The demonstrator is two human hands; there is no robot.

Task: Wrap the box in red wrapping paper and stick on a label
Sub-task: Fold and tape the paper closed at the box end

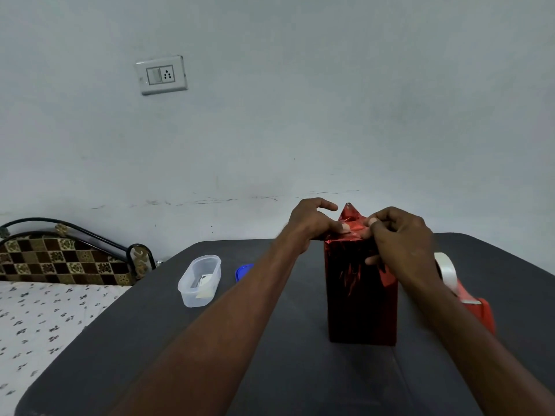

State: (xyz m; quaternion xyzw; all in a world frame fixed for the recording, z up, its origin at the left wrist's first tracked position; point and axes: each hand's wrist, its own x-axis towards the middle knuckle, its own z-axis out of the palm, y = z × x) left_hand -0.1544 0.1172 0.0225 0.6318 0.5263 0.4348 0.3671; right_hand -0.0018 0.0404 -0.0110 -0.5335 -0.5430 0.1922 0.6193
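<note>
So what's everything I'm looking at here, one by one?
box: one, wrapped in shiny red paper, upright on the table's middle, top flaps unfinished
table: one, dark grey
plastic tub: one, clear, left of the box, with papers inside
lid: one, blue, right of the tub, partly hidden by the arm
tape dispenser: one, red with white tape, right of the box
bed: one, floral sheet, far left
switch plate: one, white, on the wall
left hand: thumb pressing the paper at the box top
right hand: pinching the top paper
</note>
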